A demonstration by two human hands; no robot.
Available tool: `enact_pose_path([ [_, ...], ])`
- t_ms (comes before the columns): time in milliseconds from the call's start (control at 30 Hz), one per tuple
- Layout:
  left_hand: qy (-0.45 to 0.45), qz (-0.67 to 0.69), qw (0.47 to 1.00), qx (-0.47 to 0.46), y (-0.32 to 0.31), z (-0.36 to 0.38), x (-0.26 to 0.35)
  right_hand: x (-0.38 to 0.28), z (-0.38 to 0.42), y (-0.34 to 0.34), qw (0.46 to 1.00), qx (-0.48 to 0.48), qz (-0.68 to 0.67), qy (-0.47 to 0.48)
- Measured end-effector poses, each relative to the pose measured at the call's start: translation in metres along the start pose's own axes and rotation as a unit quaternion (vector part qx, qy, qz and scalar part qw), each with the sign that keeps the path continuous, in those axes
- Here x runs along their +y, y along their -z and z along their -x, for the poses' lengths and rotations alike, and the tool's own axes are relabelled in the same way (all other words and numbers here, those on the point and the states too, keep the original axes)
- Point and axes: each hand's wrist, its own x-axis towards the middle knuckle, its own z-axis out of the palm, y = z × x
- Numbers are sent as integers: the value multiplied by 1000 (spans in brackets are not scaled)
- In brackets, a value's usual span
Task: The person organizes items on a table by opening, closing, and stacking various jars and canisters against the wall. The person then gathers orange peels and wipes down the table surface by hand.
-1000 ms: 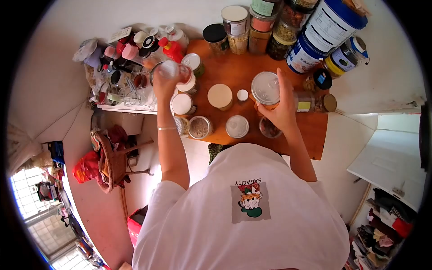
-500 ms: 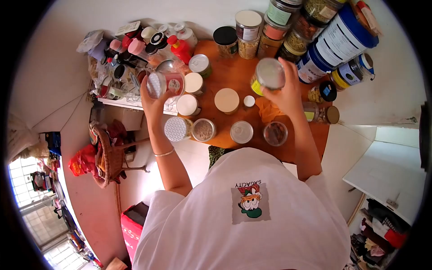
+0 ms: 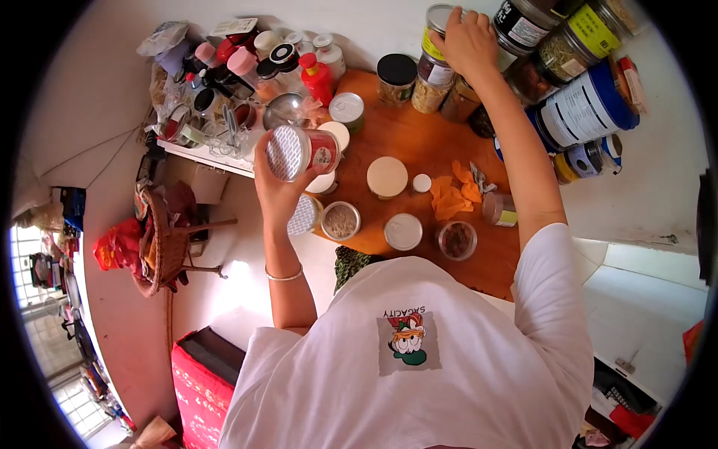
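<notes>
My left hand (image 3: 278,196) is closed around a clear jar (image 3: 323,152) with a red label, tilted so its silver patterned lid faces me. At the back of the table, my right hand (image 3: 470,46) grips a yellow-labelled jar (image 3: 433,43) by its top. That jar is on top of a stacked jar (image 3: 435,71) by the wall. Below my left hand are another patterned lid (image 3: 303,215) and an open-looking jar of pale dried bits (image 3: 341,221). Cream-lidded jars (image 3: 387,176) and a silver-lidded jar (image 3: 403,232) stand on the table.
Stacked jars (image 3: 557,63) and a large blue-and-white tub (image 3: 580,108) fill the back right. Bottles, including a red one (image 3: 317,81), crowd the white shelf at left. An orange cloth or bag (image 3: 452,193) lies near a small white cap (image 3: 421,182). A wicker basket (image 3: 155,239) stands lower left.
My right hand has carried the yellow-labelled jar up and back onto the stack by the wall. My left hand, still holding its jar, has shifted slightly right and down.
</notes>
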Motion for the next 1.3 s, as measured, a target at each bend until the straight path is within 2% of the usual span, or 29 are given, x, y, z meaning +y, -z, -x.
enact_pose_path([
  [33,1,1,1000,2,1,1,0,-1,-1,5,998,1,63,18],
  [167,10,8,1000,-3,3,4,2,-2,-3,-14,998,59,37,-6],
  [233,10,5,1000,-3,2,3,3,-13,3,1,975,157,84,135],
  [267,12,10,1000,-1,1,3,2,-19,3,-2,975,157,84,136],
  [333,16,14,1000,1,-1,4,2,-30,11,-21,936,127,144,294],
  [367,52,90,994,11,-2,3,3,-33,19,-45,937,125,143,293],
  [400,86,166,982,21,-3,1,6,-36,27,-79,904,172,216,326],
  [433,121,208,970,17,-2,1,15,-36,30,-97,862,218,287,356],
  [467,119,207,971,14,0,1,16,-35,29,-98,864,218,287,352],
  [500,141,253,957,1,2,0,17,-35,28,-97,834,52,386,391],
  [533,162,298,941,-11,6,-2,17,-36,27,-97,772,-115,468,415],
  [567,157,318,935,-17,8,-1,7,-32,29,-96,805,-129,442,374],
  [733,169,348,921,-38,15,3,12,-11,22,-119,786,-135,448,404],
  [800,161,354,920,-49,13,4,15,-5,25,-124,796,-52,442,409],
  [933,141,298,943,-36,9,2,23,-3,26,-129,832,-37,389,393],
  [1000,135,282,949,-35,7,2,22,3,21,-131,834,140,338,413],
  [1033,134,300,944,-28,6,1,17,4,17,-134,835,139,339,410],
  [1100,131,316,939,-22,7,0,13,0,9,-133,801,55,423,420],
  [1133,121,305,944,-22,8,0,13,-2,8,-130,802,56,424,418],
  [1200,109,292,950,-21,11,2,16,-6,5,-126,773,-109,458,426],
  [1300,124,287,950,-10,18,7,21,-10,4,-129,766,-99,464,434],
])
